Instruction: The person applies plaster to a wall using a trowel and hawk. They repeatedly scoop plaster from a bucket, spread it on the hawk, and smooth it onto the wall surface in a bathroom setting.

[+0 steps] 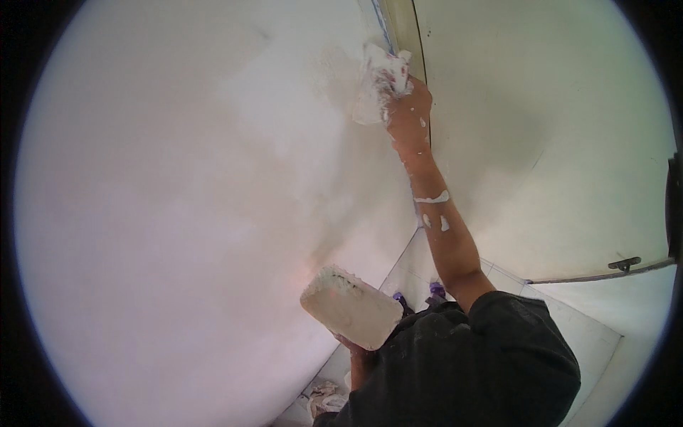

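Observation:
My right hand [410, 107] is raised high and grips a plaster-caked trowel [377, 82], its blade pressed flat against the white wall [178, 199] beside a pale door frame [403, 28]. White plaster spots my right forearm. My left hand [358, 352] is mostly hidden under a rectangular white plaster board [351, 307], which it holds up at chest height close to the wall. A thin layer of plaster lies along the board's top edge.
A pale door [555, 142] with a dark handle [625, 264] stands to the right. Below are light floor tiles [576, 327], my purple shoes [435, 289], and crumpled white material [324, 398] at the wall's foot. My dark shirt [469, 370] fills the lower middle.

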Demonstrator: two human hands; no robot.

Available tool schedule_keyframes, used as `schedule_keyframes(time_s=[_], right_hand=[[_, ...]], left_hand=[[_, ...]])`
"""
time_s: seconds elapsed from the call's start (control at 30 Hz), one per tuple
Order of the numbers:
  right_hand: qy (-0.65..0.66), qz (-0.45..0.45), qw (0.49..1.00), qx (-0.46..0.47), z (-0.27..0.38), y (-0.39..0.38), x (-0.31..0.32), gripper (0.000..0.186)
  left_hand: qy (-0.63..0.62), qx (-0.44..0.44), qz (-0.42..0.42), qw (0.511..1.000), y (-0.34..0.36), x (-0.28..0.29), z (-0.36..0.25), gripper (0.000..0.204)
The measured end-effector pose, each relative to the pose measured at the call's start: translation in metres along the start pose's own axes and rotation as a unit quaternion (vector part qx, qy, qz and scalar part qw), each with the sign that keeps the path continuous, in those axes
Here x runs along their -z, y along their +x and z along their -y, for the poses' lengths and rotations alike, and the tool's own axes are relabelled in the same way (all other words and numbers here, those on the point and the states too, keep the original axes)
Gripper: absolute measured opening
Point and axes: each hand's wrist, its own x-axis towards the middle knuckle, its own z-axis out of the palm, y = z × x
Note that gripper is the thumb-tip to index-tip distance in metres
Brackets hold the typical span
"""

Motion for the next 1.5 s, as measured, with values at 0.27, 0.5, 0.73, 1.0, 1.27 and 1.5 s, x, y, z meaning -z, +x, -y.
schedule_keyframes(time_s=[0.27, 0.5, 0.73, 1.0, 1.27, 1.5], right_hand=[[-0.149, 0.230, 0.929, 0.250, 0.073, -0.102, -0.016, 0.037], [-0.278, -0.049, 0.922, 0.264, 0.068, -0.027, -0.046, 0.032], [-0.198, 0.082, 0.926, 0.311, 0.076, -0.118, -0.056, 0.034], [-0.074, -0.030, 0.985, 0.156, 0.048, 0.000, -0.024, 0.027], [-0.021, 0.101, 0.957, 0.273, 0.147, -0.061, -0.028, 0.024], [-0.213, -0.022, 0.845, 0.490, 0.097, -0.059, -0.080, 0.031]], left_hand=[[-0.020, 0.006, 0.012, 1.000, 0.011, -0.010, 0.004, 0.047], [-0.022, 0.006, 0.011, 1.000, 0.007, 0.005, -0.021, 0.047], [-0.024, -0.008, -0.004, 1.000, 0.007, 0.007, -0.023, 0.046], [-0.033, -0.017, 0.001, 0.999, -0.002, 0.019, -0.036, 0.046], [-0.040, -0.020, -0.020, 0.999, -0.002, 0.022, -0.037, 0.045], [-0.034, -0.014, -0.014, 0.999, 0.003, 0.019, -0.044, 0.045]])
